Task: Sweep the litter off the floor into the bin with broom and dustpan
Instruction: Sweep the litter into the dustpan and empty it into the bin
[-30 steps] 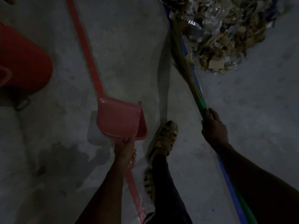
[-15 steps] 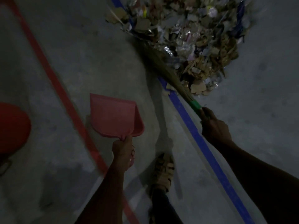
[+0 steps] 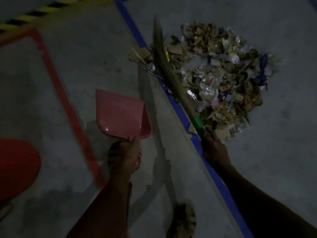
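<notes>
Now, progress: as I judge it, the litter pile [image 3: 221, 81] is gathered in one heap on the floor [image 3: 283, 152] but none of it is in the dustpan [image 3: 120, 115] or the bin [image 3: 17, 167]; scooping and dumping are all left.
Left hand: my left hand [image 3: 132, 155] grips the dustpan by its handle, fingers curled round it; the pan hangs above the floor, apparently empty.
Right hand: my right hand [image 3: 214, 148] is wrapped round the broom [image 3: 171, 71] just below its green band.
Broom axis: the long axis runs diagonally from my right hand up and to the left, bristle end pointing away from me, lying along the pile's left edge and over the blue floor line [image 3: 181, 112].
Dustpan heading: its open mouth faces away from me, handle toward me, left of the blue line and well apart from the pile.
Bin: the red bin sits at the lower left edge, beyond the red floor line [image 3: 65, 100], far from the litter.
Next call: I'd say the pan must go down beside the heap first.
</notes>
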